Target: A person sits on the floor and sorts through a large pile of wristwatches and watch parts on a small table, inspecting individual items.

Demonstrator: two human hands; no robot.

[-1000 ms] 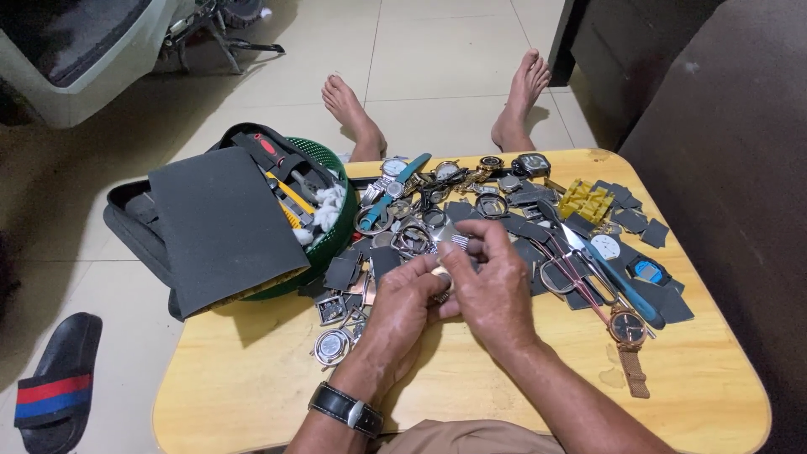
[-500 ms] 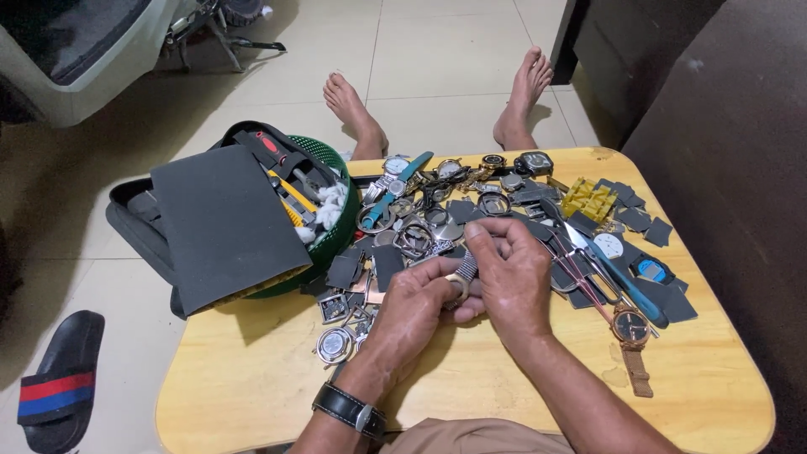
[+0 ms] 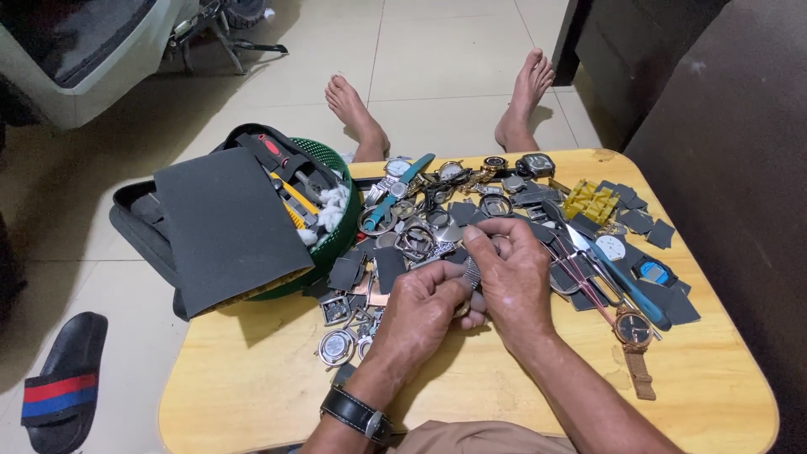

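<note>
My left hand [image 3: 423,313] and my right hand [image 3: 510,277] meet over the middle of a small yellow wooden table [image 3: 252,378]. Together they pinch a silver metal watch band [image 3: 471,273], with the rest of the piece hidden under the fingers. A black watch sits on my left wrist [image 3: 356,414]. Just beyond the hands lies a heap of watches, watch cases and bands [image 3: 429,214]. Loose silver watch cases [image 3: 336,345] lie left of my left hand.
A green basket [image 3: 340,231] with tools and a dark grey foam pad [image 3: 227,227] stands at the table's left. Dark pads, a yellow plastic holder [image 3: 591,202], a blue-handled tool [image 3: 626,286] and a brown-strapped watch [image 3: 635,336] lie right. My bare feet [image 3: 357,113] rest beyond; a sandal [image 3: 63,378] lies left.
Both hands have stayed together over the table's middle, with the fingers shifting slightly on the metal band. The view has tilted a little.
</note>
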